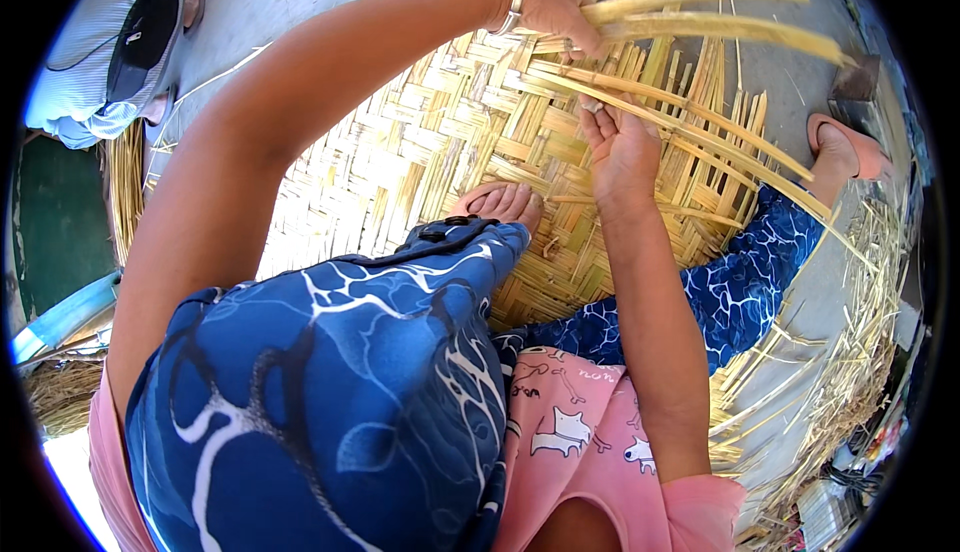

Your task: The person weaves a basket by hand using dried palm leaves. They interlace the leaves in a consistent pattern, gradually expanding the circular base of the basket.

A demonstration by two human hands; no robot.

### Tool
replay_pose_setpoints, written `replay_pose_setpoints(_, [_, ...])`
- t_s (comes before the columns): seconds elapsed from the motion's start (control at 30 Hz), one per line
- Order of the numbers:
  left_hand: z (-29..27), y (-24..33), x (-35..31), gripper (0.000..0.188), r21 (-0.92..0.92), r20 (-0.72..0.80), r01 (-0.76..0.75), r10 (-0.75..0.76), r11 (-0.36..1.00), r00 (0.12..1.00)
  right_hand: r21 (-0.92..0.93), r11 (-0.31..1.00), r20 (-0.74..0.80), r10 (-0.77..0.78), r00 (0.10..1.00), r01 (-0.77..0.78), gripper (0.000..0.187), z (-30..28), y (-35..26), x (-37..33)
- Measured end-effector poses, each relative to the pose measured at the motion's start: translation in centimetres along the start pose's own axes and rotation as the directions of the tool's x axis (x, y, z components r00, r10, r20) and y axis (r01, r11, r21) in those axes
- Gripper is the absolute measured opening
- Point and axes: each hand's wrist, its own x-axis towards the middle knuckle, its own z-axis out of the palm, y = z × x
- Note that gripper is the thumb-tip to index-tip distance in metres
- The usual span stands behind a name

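Observation:
A large woven mat of flat yellow reed strips (400, 142) lies on the floor before me, loose strip ends sticking out along its far and right edges. My left hand (555, 17), a silver bangle at its wrist, is closed round two raised reed strips (715, 25) at the far edge. They bend away to the right. Below it, my right hand (625, 152) is palm up with curled fingers, closed at long thin reed strips (690, 104) that run out to the right. The exact grip of its fingertips is partly hidden by the strips.
My bare foot (508, 204) rests on the mat; my other foot, in a pink slipper (862, 149), is at the right. Loose straw (850, 352) is heaped along the right side. Another person (100, 52) is at the upper left beside a reed bundle (124, 192).

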Motion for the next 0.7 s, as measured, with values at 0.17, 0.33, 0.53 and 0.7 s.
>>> replay_pose_setpoints(0.17, [1.4,2.4,-0.6,0.045,0.279,0.181,-0.097,0.047,0.955,0.982,-0.034,0.999,-0.029,-0.018,0.999,0.017,0.023,0.0,-0.3,0.0])
replay_pose_setpoints(0.33, [2.6,3.1,-0.3,0.040,0.485,0.192,-0.116,0.024,0.867,0.981,-0.111,0.993,-0.050,-0.051,0.997,0.045,0.021,0.8,-0.4,-0.3])
replay_pose_setpoints(0.53, [3.1,3.3,-0.4,0.028,0.573,0.113,-0.096,0.038,0.814,0.993,-0.133,0.990,-0.039,-0.045,0.998,0.039,0.022,0.1,0.0,-0.3])
replay_pose_setpoints(0.7, [2.5,2.3,-0.1,0.030,0.478,-0.050,0.040,-0.018,0.877,0.999,-0.113,0.993,-0.010,-0.036,0.999,0.035,0.023,0.0,0.0,-0.1])
